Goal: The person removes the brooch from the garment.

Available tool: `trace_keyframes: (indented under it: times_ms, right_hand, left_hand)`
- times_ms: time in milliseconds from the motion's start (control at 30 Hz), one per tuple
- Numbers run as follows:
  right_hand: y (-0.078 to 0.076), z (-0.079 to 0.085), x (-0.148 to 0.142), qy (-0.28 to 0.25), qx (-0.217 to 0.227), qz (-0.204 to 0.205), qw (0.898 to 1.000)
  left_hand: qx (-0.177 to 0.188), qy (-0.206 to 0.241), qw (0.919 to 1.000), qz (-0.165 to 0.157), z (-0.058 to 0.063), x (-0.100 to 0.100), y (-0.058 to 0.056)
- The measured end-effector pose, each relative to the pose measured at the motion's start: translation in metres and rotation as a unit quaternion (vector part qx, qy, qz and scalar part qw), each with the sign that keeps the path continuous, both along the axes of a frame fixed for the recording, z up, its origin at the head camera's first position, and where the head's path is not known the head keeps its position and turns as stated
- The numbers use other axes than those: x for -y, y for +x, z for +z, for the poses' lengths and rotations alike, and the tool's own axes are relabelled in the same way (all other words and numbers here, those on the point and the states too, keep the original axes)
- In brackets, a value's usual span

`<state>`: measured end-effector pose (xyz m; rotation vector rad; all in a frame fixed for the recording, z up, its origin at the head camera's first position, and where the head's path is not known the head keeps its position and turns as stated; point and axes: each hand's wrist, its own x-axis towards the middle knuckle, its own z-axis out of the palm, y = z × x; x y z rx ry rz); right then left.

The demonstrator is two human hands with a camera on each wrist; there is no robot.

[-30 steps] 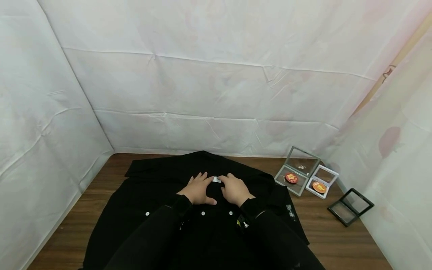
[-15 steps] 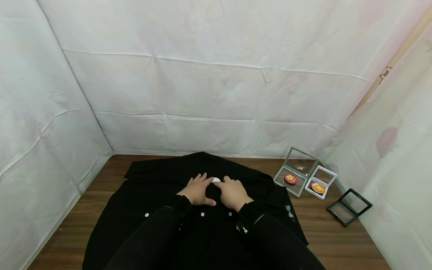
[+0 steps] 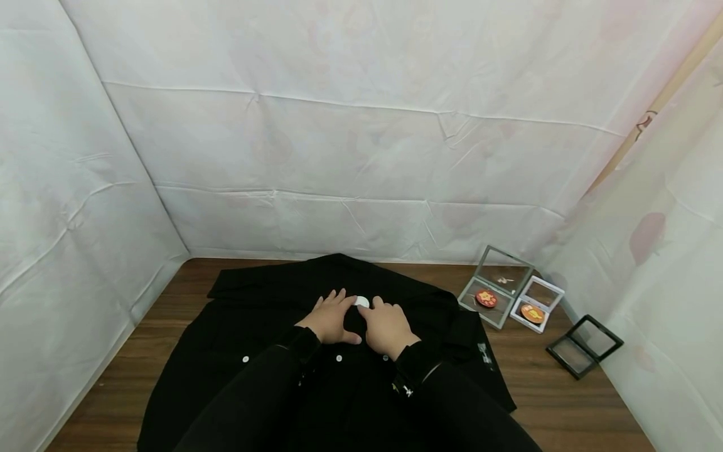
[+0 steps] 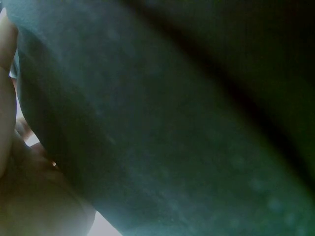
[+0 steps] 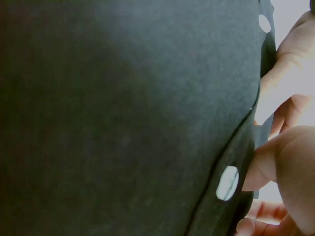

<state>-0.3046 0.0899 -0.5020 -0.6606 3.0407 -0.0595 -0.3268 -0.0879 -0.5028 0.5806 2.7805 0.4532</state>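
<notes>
Left hand (image 3: 327,317) spread on the matte black shirt (image 3: 226,326), right hand (image 3: 388,328) at a rounded white piece (image 3: 361,301); pinching, can't tell!

The worktop (image 3: 545,402) had a dark brown, wood-grain surface with bands of grain running across it. A black button-up shirt (image 3: 350,398) lay spread flat over most of its middle, reaching close to the far edge. To the right of the shirt, three hinged display cases lay opened out: a grey-framed case (image 3: 479,315) near the shirt's sleeve, a white-framed case (image 3: 537,305) just beside that, and, farther right and nearer the front, a black-framed case (image 3: 584,349) on its own.
</notes>
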Motion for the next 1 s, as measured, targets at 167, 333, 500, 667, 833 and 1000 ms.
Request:
trace_keyframes:
  times_ms: [167, 333, 500, 667, 833, 1000]
  right_hand:
    - [0.0013, 0.0013, 0.0012, 0.004, 0.009, -0.004, 1.000]
    - [0.0018, 0.0010, 0.0021, 0.008, 0.011, -0.005, 1.000]
    - [0.0028, 0.0018, 0.0027, 0.011, 0.009, -0.008, 1.000]
    - [0.0023, 0.0007, 0.0025, 0.008, 0.017, -0.011, 1.000]
    - [0.0015, -0.0016, 0.0015, 0.005, 0.016, -0.011, 1.000]
    - [0.0030, 0.0007, 0.0008, 0.005, 0.014, -0.007, 1.000]
  left_hand:
    - [-0.004, 0.000, 1.0000, -0.002, -0.0007, 0.0005, -0.0001]
    - [-0.006, -0.002, 1.0000, -0.001, -0.0016, 0.0006, -0.0007]
    - [-0.010, -0.004, 0.9999, -0.002, -0.0015, 0.0004, -0.0007]
    - [-0.006, -0.002, 1.0000, -0.001, -0.0003, 0.0003, 0.0010]
    - [-0.005, 0.001, 1.0000, -0.001, 0.0002, 0.0005, 0.0021]
    - [-0.007, 0.000, 1.0000, -0.003, 0.0001, 0.0007, 0.0021]
